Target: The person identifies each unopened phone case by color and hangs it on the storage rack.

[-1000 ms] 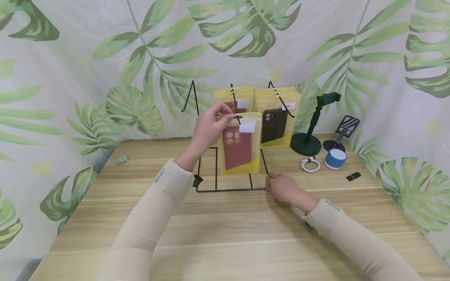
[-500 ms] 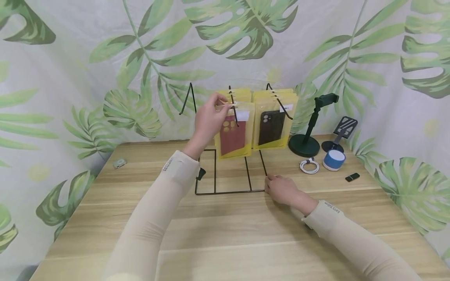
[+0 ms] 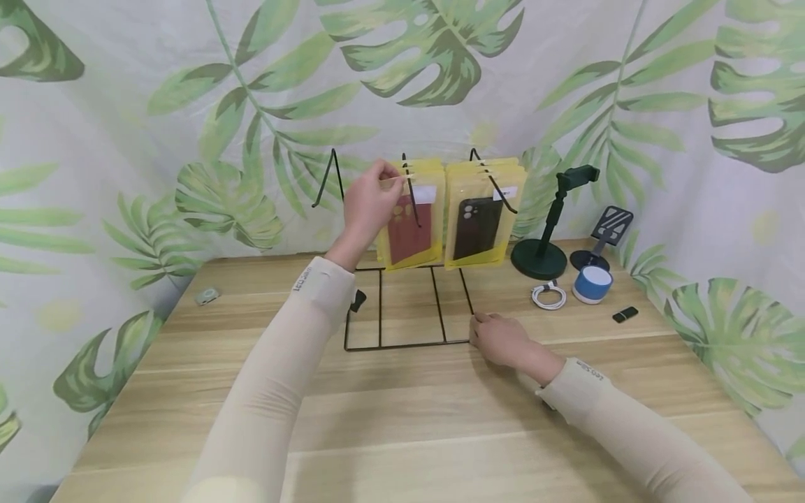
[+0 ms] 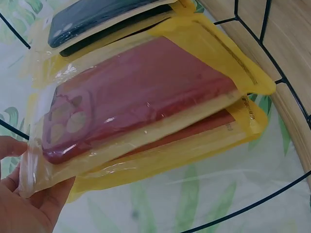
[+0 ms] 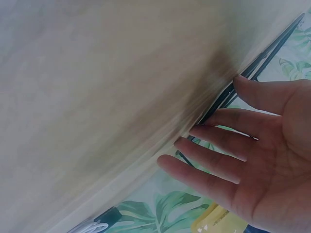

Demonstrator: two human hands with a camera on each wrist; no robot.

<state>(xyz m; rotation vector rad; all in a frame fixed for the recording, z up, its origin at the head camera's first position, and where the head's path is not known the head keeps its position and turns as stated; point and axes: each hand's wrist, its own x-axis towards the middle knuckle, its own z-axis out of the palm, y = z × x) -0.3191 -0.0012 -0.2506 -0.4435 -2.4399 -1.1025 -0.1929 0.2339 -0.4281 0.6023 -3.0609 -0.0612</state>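
Observation:
My left hand (image 3: 372,199) pinches the top edge of a clear-and-yellow pouch holding a dark red phone case (image 3: 410,234). The pouch is at the middle hook of a black wire display rack (image 3: 409,345), in front of similar pouches. In the left wrist view, thumb and fingers grip the clear end of the red phone case's pouch (image 4: 141,97), with another red one just behind it. My right hand (image 3: 503,339) touches the front right corner of the rack's base; the right wrist view shows its fingers (image 5: 214,155) extended, thumb and index tips against the wire.
Several pouches with a black phone case (image 3: 476,227) in front hang on the right hook. The left hook (image 3: 327,178) holds nothing. At right stand a green phone stand (image 3: 541,258), a folding stand (image 3: 594,258), a blue-and-white cylinder (image 3: 592,285), a white cable (image 3: 548,296) and a black stick (image 3: 625,314).
My left hand has moved the red case's pouch back along the middle hook, from in front of the rack to close against the pouches behind. The right hand has stayed at the rack's corner.

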